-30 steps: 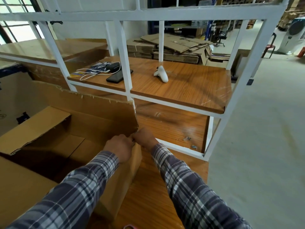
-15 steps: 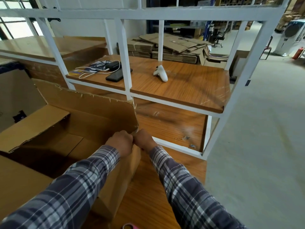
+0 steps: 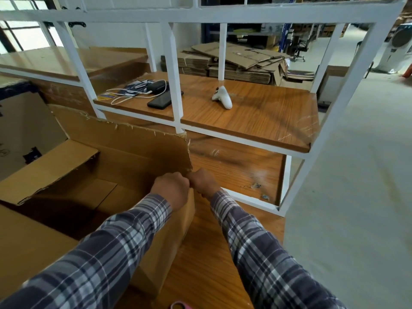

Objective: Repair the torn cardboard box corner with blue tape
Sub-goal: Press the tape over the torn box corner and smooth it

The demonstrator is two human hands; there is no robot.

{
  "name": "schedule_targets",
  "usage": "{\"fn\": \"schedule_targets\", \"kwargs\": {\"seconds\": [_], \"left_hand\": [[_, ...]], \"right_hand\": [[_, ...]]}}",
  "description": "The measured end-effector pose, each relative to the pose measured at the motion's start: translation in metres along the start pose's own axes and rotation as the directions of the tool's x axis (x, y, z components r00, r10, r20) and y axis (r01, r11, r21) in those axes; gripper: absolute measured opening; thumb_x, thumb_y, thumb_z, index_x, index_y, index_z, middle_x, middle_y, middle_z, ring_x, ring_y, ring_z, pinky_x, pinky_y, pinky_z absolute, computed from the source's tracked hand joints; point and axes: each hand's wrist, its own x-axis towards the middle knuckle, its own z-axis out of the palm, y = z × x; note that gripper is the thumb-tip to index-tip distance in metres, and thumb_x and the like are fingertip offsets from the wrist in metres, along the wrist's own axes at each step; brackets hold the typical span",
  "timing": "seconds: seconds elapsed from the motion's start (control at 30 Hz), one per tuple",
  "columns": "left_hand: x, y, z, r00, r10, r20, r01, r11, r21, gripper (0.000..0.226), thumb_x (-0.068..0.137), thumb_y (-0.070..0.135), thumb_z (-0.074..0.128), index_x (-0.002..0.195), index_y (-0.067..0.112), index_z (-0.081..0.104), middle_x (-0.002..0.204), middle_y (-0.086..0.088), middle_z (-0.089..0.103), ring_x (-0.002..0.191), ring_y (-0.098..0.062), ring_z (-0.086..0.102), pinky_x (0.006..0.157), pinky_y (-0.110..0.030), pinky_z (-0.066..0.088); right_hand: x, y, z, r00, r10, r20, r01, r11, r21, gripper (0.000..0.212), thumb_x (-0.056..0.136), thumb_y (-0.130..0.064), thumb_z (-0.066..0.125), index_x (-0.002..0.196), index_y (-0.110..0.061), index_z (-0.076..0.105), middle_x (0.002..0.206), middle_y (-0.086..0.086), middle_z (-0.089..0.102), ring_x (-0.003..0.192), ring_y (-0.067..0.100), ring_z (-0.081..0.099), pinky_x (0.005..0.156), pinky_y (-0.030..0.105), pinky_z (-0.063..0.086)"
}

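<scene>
An open brown cardboard box (image 3: 93, 175) stands on the wooden table, its far flap upright with a ragged, torn top edge. Both my hands meet at the box's near right corner, just below the flap's torn lower end. My left hand (image 3: 172, 190) is curled over the corner from the inside. My right hand (image 3: 204, 180) is curled against the same corner from the outside, knuckles touching the left. What the fingers pinch is hidden behind the hands. No blue tape shows in the view.
A white metal frame (image 3: 172, 70) carries a wooden shelf (image 3: 256, 121) with a white controller (image 3: 221, 98), a black phone (image 3: 160, 101), a cable and cards. Flattened cartons (image 3: 234, 61) are stacked behind. A pink object (image 3: 178, 305) peeks at the bottom edge. Grey floor lies right.
The hands have stayed together at the box corner, shifting only slightly. The view has tilted a little.
</scene>
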Motion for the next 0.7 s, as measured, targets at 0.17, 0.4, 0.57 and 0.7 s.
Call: {"fn": "schedule_targets", "kwargs": {"seconds": [0.17, 0.4, 0.57, 0.7], "left_hand": [[0.007, -0.022, 0.019, 1.000, 0.005, 0.002, -0.004, 0.901, -0.434, 0.039, 0.107, 0.047, 0.043, 0.134, 0.025, 0.061, 0.137, 0.000, 0.067, 0.118, -0.022, 0.065, 0.107, -0.042, 0.053], [0.004, -0.020, 0.033, 0.993, 0.109, 0.045, -0.051, 0.743, -0.667, 0.056, 0.115, 0.022, 0.030, 0.171, 0.025, 0.023, 0.178, -0.003, 0.023, 0.164, -0.024, 0.025, 0.135, -0.040, 0.018], [-0.008, -0.028, 0.048, 0.997, 0.074, 0.031, -0.025, 0.650, -0.759, 0.052, 0.116, 0.030, 0.029, 0.168, 0.037, 0.030, 0.177, 0.005, 0.026, 0.164, -0.020, 0.021, 0.134, -0.039, 0.014], [-0.017, -0.038, 0.058, 0.996, 0.061, 0.072, 0.018, 0.628, -0.778, 0.050, 0.114, 0.045, 0.023, 0.162, 0.048, 0.036, 0.176, 0.011, 0.028, 0.165, -0.019, 0.016, 0.134, -0.055, 0.011]], "right_hand": [[-0.020, 0.024, 0.021, 0.977, 0.037, -0.212, 0.055, 0.908, 0.415, 0.041, 0.114, -0.038, 0.037, 0.092, -0.022, 0.068, 0.099, 0.003, 0.072, 0.095, 0.025, 0.070, 0.086, 0.044, 0.061], [-0.044, 0.054, 0.082, 0.983, -0.173, -0.069, 0.170, 0.682, 0.711, 0.056, 0.109, -0.069, 0.026, 0.159, -0.049, 0.041, 0.164, -0.016, 0.047, 0.152, 0.006, 0.042, 0.128, 0.040, 0.032], [-0.053, 0.046, 0.082, 0.967, -0.230, -0.108, 0.250, 0.792, 0.557, 0.051, 0.112, -0.057, 0.017, 0.163, -0.051, 0.023, 0.172, -0.026, 0.019, 0.160, -0.002, 0.013, 0.135, 0.039, 0.009], [-0.054, 0.037, 0.080, 0.944, -0.276, -0.182, 0.327, 0.857, 0.398, 0.069, 0.106, -0.067, 0.006, 0.168, -0.038, 0.017, 0.177, -0.016, 0.011, 0.162, 0.003, 0.003, 0.135, 0.039, -0.001]]}}
